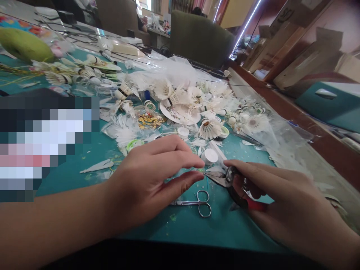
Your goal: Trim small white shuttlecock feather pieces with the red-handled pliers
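Observation:
In my right hand (284,202) is a pair of long-nose pliers (221,177) with red on the handle, its jaws pointing left. My left hand (152,172) is closed in a pinch, thumb and forefinger meeting right at the jaws' tips. Whatever lies between those fingertips is too small to make out. Below the fingers, small silver scissors (194,203) lie on the green mat, their blades partly covered by my left hand. A round white disc (209,156) sits just beyond the pliers, and a second white disc (183,132) is farther back.
Feather shuttlecocks (209,127) crowd the back of the green mat (157,236). Gold-coloured bits (150,120) lie in a clear bag among them. Tweezers (249,139) rest at the right, a loose white feather (97,166) at the left. Behind stands a dark chair (199,41).

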Available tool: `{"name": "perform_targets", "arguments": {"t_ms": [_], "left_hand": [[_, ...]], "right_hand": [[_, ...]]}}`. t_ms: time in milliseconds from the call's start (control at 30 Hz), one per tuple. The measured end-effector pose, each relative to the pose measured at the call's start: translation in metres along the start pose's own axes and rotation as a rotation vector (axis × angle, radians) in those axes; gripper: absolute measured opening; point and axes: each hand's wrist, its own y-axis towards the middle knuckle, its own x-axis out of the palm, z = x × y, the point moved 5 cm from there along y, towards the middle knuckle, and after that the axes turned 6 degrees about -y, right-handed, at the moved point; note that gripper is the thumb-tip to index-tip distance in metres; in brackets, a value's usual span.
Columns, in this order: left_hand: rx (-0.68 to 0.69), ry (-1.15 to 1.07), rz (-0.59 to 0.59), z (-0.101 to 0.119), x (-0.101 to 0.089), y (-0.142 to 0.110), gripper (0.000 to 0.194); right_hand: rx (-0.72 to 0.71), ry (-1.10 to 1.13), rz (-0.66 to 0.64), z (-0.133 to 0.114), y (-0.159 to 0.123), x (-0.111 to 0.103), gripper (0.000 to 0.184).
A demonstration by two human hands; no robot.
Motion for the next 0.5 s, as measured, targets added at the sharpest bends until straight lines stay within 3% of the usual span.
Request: {"name": "perform_targets", "arguments": {"t_ms": [167,500], "left_hand": [[0.054,-0.050,-0.011,0.0039,-0.0009,0.0018,0.015],[0.041,-0.035,-0.045,0.0081,-0.0031,0.0027,0.015]], "right_hand": [[0.112,0.215,-0.149,-0.0023,0.0043,0.0005,0.033],[0.133,0.275,-0.184,-0.0048,0.0066,0.0018,0.030]]}}
